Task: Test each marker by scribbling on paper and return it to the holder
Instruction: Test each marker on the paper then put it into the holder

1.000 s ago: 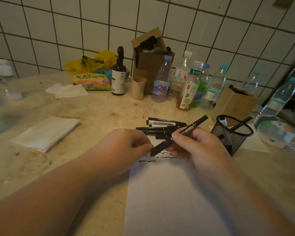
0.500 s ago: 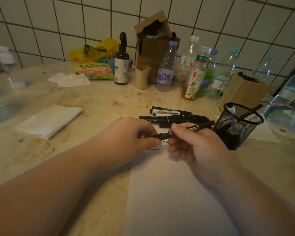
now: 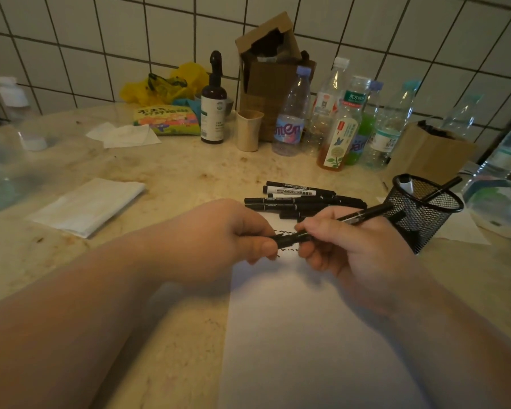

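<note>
Head view: mesh holder (image 3: 425, 214) on bench (image 3: 165, 178), two markers inside. Left hand (image 3: 219, 240) pinched on one end of black marker (image 3: 331, 225), right hand (image 3: 351, 249) gripping barrel, above scribbled paper (image 3: 292, 335). Loose markers (image 3: 301, 199) piled just beyond.

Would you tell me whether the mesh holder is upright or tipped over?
Upright. The holder stands on the counter with its rim facing up, and markers lean inside it.
</note>
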### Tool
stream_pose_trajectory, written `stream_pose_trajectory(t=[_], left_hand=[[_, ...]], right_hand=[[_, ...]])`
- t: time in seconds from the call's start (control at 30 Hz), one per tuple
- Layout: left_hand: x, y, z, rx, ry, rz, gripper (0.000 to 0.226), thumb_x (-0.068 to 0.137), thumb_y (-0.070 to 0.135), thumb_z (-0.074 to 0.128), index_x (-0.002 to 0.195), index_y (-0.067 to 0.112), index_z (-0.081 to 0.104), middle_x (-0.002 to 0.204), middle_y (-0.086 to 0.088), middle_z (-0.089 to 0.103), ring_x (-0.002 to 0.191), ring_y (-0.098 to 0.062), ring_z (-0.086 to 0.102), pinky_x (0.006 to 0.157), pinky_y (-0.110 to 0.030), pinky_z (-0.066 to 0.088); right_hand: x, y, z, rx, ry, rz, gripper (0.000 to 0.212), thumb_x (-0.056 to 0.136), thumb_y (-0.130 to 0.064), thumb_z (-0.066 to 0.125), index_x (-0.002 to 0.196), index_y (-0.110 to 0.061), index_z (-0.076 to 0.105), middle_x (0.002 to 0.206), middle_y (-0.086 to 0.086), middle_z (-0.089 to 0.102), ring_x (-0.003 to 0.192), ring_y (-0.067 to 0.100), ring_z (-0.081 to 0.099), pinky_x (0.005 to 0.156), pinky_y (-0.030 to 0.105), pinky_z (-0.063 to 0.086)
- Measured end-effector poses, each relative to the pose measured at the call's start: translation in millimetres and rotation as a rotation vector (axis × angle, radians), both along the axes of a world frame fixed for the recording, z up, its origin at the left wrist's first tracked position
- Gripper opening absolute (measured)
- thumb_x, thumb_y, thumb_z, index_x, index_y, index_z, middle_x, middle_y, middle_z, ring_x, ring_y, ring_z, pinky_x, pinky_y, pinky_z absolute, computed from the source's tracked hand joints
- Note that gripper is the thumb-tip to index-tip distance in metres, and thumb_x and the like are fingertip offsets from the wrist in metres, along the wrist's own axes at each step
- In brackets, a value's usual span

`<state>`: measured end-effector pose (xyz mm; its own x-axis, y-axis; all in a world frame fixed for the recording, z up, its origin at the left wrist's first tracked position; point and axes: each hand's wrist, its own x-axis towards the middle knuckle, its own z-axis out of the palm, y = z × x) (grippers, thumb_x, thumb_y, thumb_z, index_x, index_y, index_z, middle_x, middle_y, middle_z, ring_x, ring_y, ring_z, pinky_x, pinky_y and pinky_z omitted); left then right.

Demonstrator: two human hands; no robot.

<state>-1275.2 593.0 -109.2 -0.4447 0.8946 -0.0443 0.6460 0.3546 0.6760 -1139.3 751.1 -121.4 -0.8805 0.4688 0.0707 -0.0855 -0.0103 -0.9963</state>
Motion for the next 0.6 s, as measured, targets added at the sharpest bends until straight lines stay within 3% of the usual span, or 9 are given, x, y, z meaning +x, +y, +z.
stream_pose_trajectory(t=[0.1, 0.23, 0.37, 0.47, 0.6], left_hand=[[-6.8, -5.7, 1.8, 0.04, -0.102, 0.083, 0.015, 0.094, 0.035, 0.062, 0.087, 0.032, 0.076, 0.063, 0.018, 0.063, 0.053, 0.003, 0.053, 0.062, -0.021, 0.046], [-6.7, 2.4, -2.5, 0.062, 0.0, 0.187, 0.016, 0.093, 0.042, 0.061, 0.083, 0.036, 0.072, 0.065, 0.019, 0.065, 0.055, 0.014, 0.054, 0.056, -0.018, 0.037], [-6.9, 4.8, -9.7, 0.018, 0.126, 0.211, 0.016, 0.092, 0.047, 0.06, 0.096, 0.036, 0.071, 0.079, 0.015, 0.066, 0.074, 0.0, 0.059, 0.064, -0.021, 0.042], [-8.4, 4.8, -13.7, -0.003, 0.208, 0.23, 0.018, 0.095, 0.045, 0.057, 0.104, 0.036, 0.07, 0.082, 0.018, 0.062, 0.076, 0.0, 0.054, 0.063, -0.019, 0.04], [-12.7, 7.7, -20.3, -0.032, 0.25, 0.27, 0.021, 0.098, 0.04, 0.053, 0.112, 0.034, 0.068, 0.089, 0.014, 0.063, 0.079, -0.003, 0.054, 0.062, -0.019, 0.04]], right_hand=[[2.9, 14.1, 4.7, -0.085, 0.041, -0.12, 0.015, 0.074, -0.016, 0.067, 0.065, -0.006, 0.075, 0.053, 0.01, 0.059, 0.048, 0.016, 0.053, 0.045, 0.022, 0.042], [3.8, 18.7, 0.6, -0.057, 0.001, -0.184, 0.023, 0.091, -0.011, 0.063, 0.073, -0.006, 0.076, 0.059, 0.01, 0.063, 0.051, 0.015, 0.057, 0.046, 0.02, 0.047], [1.9, 15.4, -6.0, 0.125, -0.081, -0.215, 0.021, 0.094, -0.019, 0.065, 0.079, -0.007, 0.075, 0.062, 0.01, 0.067, 0.051, 0.015, 0.058, 0.048, 0.023, 0.046], [1.5, 20.1, -9.0, 0.18, -0.149, -0.247, 0.026, 0.095, -0.028, 0.064, 0.079, -0.011, 0.077, 0.065, 0.009, 0.07, 0.054, 0.016, 0.06, 0.053, 0.028, 0.047], [-0.6, 17.8, -12.9, 0.201, -0.203, -0.238, 0.023, 0.097, -0.02, 0.061, 0.083, -0.009, 0.075, 0.066, 0.014, 0.071, 0.055, 0.02, 0.062, 0.055, 0.033, 0.05]])
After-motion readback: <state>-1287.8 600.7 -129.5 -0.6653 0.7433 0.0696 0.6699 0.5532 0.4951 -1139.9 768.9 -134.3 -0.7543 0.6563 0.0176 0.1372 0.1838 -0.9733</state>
